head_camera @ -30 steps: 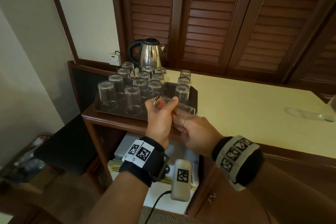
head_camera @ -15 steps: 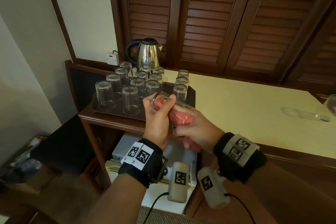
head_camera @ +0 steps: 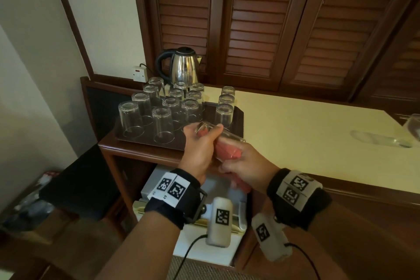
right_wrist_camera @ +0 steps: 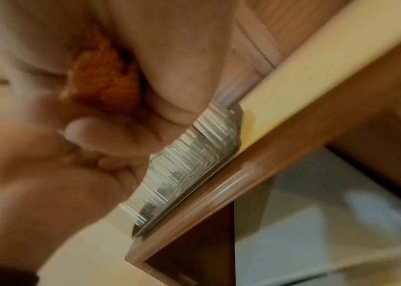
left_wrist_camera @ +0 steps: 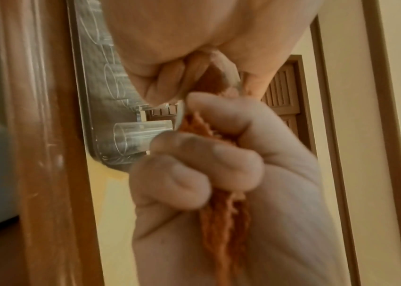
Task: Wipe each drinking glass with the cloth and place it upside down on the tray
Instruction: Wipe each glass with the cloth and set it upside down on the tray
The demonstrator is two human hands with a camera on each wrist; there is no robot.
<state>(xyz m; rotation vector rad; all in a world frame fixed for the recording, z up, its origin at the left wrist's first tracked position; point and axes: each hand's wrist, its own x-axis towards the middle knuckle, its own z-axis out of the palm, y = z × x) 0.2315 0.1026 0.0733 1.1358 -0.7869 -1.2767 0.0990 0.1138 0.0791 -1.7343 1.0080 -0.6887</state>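
The person stands at the wooden sideboard with both hands raised just in front of the dark rectangular tray (head_camera: 239, 114). The left hand (head_camera: 200, 150) has its fingers curled round a clear drinking glass (head_camera: 229, 135), which lies on its side in the air, its open mouth turned towards the right hand (head_camera: 246, 166). That right hand has its fingers bunched tight on a crumpled salmon-pink cloth (head_camera: 227, 153), part of which is pushed into the glass; a loose tail hangs below the fist. From the left wrist view the right knuckles are folded hard over the orange-pink fibres (left_wrist_camera: 221, 222).

On the tray, rows of clear tumblers (head_camera: 162, 124) stand upside down, close together. Behind them sits a shiny steel kettle with a black handle (head_camera: 183, 68), by a white wall socket (head_camera: 139, 73). The cream countertop (head_camera: 295, 125) runs off to the right.
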